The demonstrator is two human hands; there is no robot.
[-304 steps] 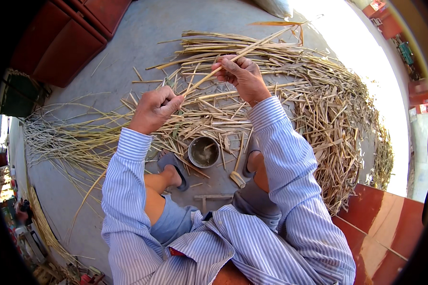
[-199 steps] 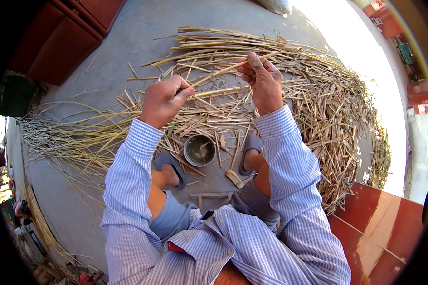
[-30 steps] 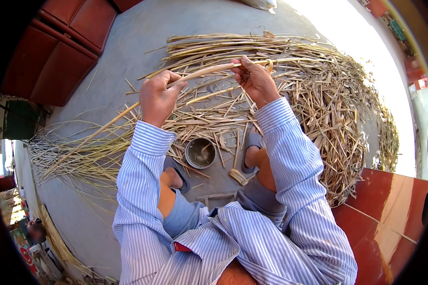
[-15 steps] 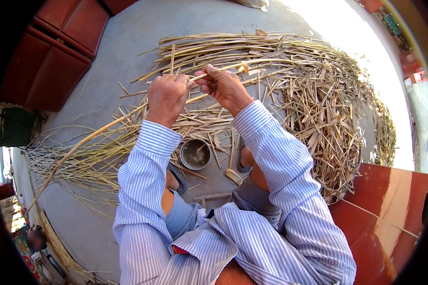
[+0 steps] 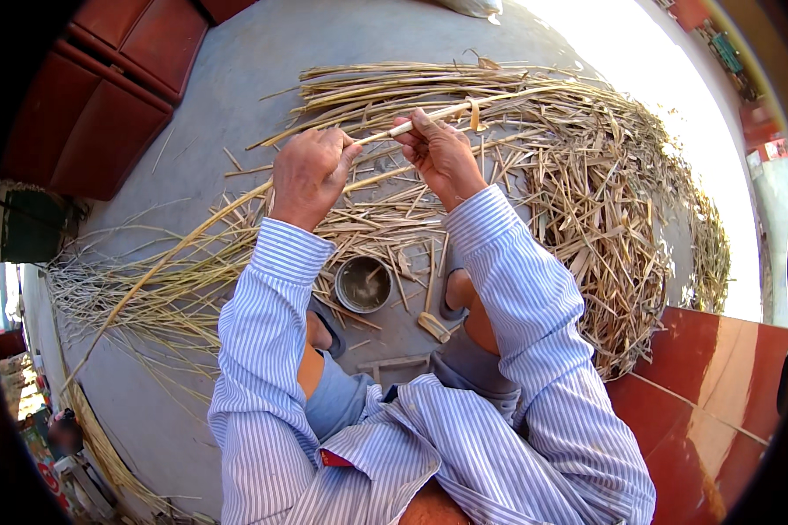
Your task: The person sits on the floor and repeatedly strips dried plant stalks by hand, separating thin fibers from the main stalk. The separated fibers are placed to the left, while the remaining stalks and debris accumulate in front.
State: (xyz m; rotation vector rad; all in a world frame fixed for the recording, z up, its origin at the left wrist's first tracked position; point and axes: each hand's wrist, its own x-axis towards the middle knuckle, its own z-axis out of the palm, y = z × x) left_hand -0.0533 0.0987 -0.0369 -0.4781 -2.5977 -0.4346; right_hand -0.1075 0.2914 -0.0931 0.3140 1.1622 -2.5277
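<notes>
A long, thin tan reed stalk (image 5: 190,238) runs slantwise across the scene, bending down to the far left. My left hand (image 5: 309,178) is closed in a fist around it, knuckles up. A short way to the right, my right hand (image 5: 446,164) pinches the same stalk between thumb and fingers. Between the hands a bare stretch of stalk shows, paler close to the right fingertips. Just beyond the right hand, a loose curl of dry husk (image 5: 474,115) hangs on the stalk. Below the hands, a round metal bowl (image 5: 363,284) holds murky liquid and a small stick.
Stalks (image 5: 385,77) lie in a bundle beyond my hands. A heap of dry husks (image 5: 600,227) spreads to the right. Thin-tipped stalks (image 5: 140,293) fan out leftward on the grey floor (image 5: 236,66). Red padded furniture (image 5: 105,109) stands at upper left, red tiles (image 5: 700,376) at lower right.
My right hand has slid right along the stalk, widening the gap between the hands. The husk curl has shifted right too. My left hand stays nearly in place, gripping.
</notes>
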